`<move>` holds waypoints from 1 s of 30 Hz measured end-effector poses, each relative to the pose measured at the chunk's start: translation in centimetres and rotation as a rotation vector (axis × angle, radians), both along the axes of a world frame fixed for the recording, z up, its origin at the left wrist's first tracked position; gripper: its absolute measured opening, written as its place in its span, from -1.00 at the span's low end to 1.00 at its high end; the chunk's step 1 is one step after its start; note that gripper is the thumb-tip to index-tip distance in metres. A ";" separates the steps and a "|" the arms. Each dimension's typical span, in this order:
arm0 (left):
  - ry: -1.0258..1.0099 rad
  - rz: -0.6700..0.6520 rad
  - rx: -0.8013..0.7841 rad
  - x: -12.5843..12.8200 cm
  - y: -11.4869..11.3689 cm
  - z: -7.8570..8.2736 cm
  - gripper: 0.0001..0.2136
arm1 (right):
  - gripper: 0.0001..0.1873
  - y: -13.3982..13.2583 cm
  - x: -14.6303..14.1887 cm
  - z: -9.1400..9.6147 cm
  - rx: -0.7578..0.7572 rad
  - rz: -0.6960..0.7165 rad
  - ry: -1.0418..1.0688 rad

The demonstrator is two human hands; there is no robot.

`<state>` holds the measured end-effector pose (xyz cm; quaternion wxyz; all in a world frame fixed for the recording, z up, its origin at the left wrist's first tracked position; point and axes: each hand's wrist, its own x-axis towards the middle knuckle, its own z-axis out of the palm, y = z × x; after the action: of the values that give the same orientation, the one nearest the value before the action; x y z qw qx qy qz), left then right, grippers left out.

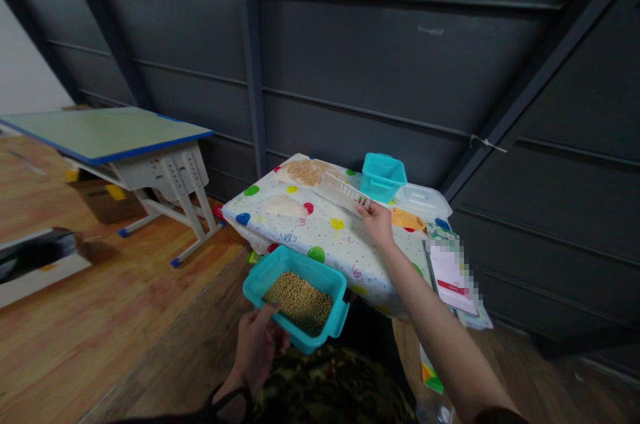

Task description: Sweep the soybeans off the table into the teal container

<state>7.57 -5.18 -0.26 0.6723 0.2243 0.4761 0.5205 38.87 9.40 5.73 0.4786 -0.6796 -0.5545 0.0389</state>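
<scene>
Teal bin (305, 263) of beans (300, 303) is gripped by the left hand (257, 344), below the table (340, 244) edge (best kept level); the white basket (345, 192) on the table is pinched by the right hand (379, 224).

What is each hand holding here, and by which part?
The left hand grips the teal tub of beans by its near rim. The right hand holds the white slotted basket by its near end.
</scene>
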 end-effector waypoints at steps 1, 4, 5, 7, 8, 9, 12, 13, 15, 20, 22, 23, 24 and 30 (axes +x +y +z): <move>0.002 0.003 0.005 0.0 0.0 -0.1 -0.64 | -0.58 0.2 -0.2 0.2 -0.001 -0.020 -0.018; 0.012 0.002 -0.005 -0.2 0.3 -0.4 -0.63 | -0.58 0.7 -0.7 0.8 -0.037 -0.057 -0.081; 0.013 -0.005 -0.011 -0.3 0.4 -0.5 -0.63 | -0.58 0.7 -0.9 0.8 -0.051 -0.063 -0.096; 0.011 -0.012 -0.011 -0.5 0.5 -0.7 -0.63 | -0.60 0.6 -1.1 0.7 -0.076 -0.059 -0.111; 0.012 -0.006 -0.005 -0.5 0.4 -0.8 -0.62 | -0.61 0.4 -1.1 0.6 -0.085 -0.049 -0.112; 0.017 0.004 0.002 -0.6 0.4 -0.9 -0.61 | -0.62 0.2 -1.0 0.4 -0.092 -0.033 -0.108; 0.045 0.033 0.002 -0.6 0.3 -1.0 -0.59 | -0.61 -0.4 -0.7 -0.1 -0.092 0.043 -0.077; 0.053 0.034 -0.004 -0.6 0.3 -1.1 -0.59 | -0.59 -0.6 -0.5 -0.2 -0.086 0.063 -0.064; 0.062 0.033 -0.012 -0.5 0.4 -1.2 -0.58 | -0.56 -0.8 -0.3 -0.3 -0.068 0.074 -0.048; 0.073 0.037 -0.015 -0.4 0.5 -1.7 -0.60 | -0.62 -1.2 -0.4 -0.1 -0.077 0.017 -0.107; 0.075 0.041 -0.015 -0.4 0.6 -2.0 -0.61 | -0.64 -1.5 -0.7 -0.1 -0.081 0.019 -0.135; 0.076 0.043 -0.017 -0.3 0.6 -2.1 -0.62 | -0.64 -1.6 -0.9 -0.1 -0.080 0.021 -0.143; 0.078 0.045 -0.019 -0.4 0.6 -2.1 -0.64 | -0.64 -1.7 -1.0 -0.1 -0.079 0.023 -0.149; 0.082 0.035 -0.019 -0.5 0.4 -2.0 -0.65 | -0.62 -1.8 -1.1 -0.3 -0.080 0.015 -0.107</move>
<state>7.06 -4.82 -2.25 0.6452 0.2306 0.5120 0.5181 37.81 7.56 5.47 0.4204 -0.6950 -0.5827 0.0282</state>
